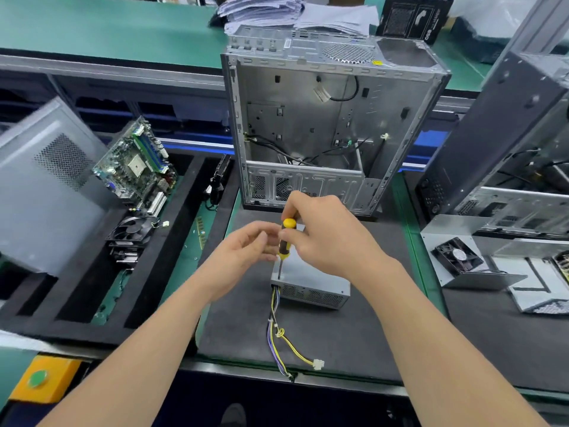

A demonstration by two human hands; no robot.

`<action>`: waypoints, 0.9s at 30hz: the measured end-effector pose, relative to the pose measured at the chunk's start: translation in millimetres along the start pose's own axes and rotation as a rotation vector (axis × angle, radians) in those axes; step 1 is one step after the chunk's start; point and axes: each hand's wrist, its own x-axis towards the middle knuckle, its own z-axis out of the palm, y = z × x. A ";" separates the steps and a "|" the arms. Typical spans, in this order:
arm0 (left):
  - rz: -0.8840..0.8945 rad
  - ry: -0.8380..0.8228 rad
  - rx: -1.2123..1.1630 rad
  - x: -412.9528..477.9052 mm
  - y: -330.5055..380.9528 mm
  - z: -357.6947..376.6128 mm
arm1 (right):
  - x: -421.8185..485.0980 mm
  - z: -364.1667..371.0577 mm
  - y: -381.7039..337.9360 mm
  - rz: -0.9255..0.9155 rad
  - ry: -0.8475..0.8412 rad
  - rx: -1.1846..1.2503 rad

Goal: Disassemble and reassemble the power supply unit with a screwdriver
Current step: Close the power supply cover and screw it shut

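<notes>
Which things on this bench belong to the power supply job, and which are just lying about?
In use: power supply unit, its cable bundle, screwdriver gripped by the right hand, left hand close beside its handle.
Lying about: open computer case, motherboard, black fan, stack of papers.

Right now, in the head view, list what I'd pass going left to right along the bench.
Grey metal panel → circuit board → left hand → screwdriver → black fan on the far right.
</notes>
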 end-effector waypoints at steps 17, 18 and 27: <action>-0.348 -0.039 1.333 -61.2 -54.6 -200.0 | 67.0 182.0 -55.5 0.319 0.325 0.334; -0.356 -0.072 1.351 -58.3 -62.0 -202.3 | 69.4 195.2 -54.9 0.348 0.329 0.325; -0.528 -0.215 1.468 -8.6 -81.2 -195.3 | 79.8 266.4 -52.1 0.547 0.392 0.405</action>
